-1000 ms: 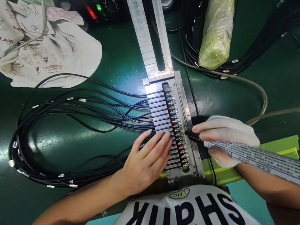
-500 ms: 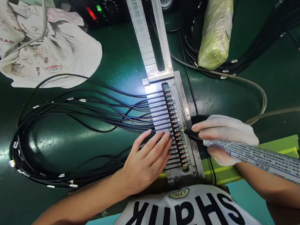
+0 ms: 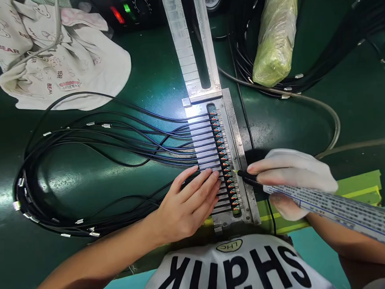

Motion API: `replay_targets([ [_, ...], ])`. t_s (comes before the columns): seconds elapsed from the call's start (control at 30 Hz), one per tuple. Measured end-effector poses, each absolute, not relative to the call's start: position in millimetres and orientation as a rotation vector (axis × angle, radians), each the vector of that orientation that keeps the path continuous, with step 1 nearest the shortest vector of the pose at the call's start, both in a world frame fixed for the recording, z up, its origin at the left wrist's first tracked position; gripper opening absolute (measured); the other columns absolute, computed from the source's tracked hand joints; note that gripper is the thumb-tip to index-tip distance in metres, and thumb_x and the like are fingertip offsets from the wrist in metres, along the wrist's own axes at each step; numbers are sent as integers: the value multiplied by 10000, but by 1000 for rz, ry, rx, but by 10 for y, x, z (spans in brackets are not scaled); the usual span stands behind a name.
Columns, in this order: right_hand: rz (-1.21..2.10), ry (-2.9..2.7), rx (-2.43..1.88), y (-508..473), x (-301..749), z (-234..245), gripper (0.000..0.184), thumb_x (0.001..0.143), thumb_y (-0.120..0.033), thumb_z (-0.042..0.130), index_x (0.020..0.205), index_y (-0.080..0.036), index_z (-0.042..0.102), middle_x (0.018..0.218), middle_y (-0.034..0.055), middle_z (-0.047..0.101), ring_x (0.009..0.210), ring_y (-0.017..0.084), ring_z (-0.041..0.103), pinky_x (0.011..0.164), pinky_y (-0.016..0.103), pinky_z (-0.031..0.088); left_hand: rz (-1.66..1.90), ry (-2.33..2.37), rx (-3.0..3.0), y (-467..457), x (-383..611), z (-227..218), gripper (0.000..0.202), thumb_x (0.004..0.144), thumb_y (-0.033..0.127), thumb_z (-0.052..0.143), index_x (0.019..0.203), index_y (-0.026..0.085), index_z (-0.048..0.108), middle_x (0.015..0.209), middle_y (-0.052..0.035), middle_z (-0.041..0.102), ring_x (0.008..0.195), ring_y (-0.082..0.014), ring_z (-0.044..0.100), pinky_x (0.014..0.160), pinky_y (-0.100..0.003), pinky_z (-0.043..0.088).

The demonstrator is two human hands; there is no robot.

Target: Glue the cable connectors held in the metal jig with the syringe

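My left hand (image 3: 191,203) lies palm down on the lower cables, fingers stretched, fingertips at the left edge of the slotted metal fixture (image 3: 249,189). Black cables (image 3: 132,153) run side by side into the fixture, their stripped ends with coloured wires and small metal contacts (image 3: 223,146) in a column across the slot. In a white glove, my right hand (image 3: 294,179) grips a pen-shaped applicator (image 3: 333,207) with a printed wrap and black nozzle. Its pale yellow-green tip is at the right of the contacts, about mid-column; whether it touches them I cannot tell.
A hinged metal frame (image 3: 204,47) stands up from the fixture's far end. White printed cloth (image 3: 82,76) lies at the far left, beside a black control box (image 3: 131,16) with lit switches. A wrapped yellow-green bundle (image 3: 274,44) and more black cables (image 3: 322,72) lie far right.
The applicator tip has moved slightly down the column of contacts, toward me, with my right hand. My left hand stays on the cables; the whole view has shifted slightly.
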State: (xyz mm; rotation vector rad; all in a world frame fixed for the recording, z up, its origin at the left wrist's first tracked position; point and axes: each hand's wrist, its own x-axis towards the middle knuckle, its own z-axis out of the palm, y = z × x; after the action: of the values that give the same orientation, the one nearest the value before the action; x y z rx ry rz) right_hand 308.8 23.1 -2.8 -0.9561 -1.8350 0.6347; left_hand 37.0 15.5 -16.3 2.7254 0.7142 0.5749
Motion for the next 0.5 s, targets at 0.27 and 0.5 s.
replay_targets([
  [0.27,681,-1870,-905,271,3104,-93,167,763,-225,721,920,-171,746,964,102,780,718,200,730,641,333,609,553,735,2706,174,400,-126,310,901,142,676,1206,84,663,1271,-134,696,1228,-262,635,1093,-469,482],
  [0.5,675,-1878,-933,255,3105,-98,146,768,-214,706,906,-184,745,970,89,781,717,198,732,641,332,611,562,710,2691,174,371,-157,316,896,142,687,1201,59,668,1274,-152,691,1223,-277,634,1079,-488,483],
])
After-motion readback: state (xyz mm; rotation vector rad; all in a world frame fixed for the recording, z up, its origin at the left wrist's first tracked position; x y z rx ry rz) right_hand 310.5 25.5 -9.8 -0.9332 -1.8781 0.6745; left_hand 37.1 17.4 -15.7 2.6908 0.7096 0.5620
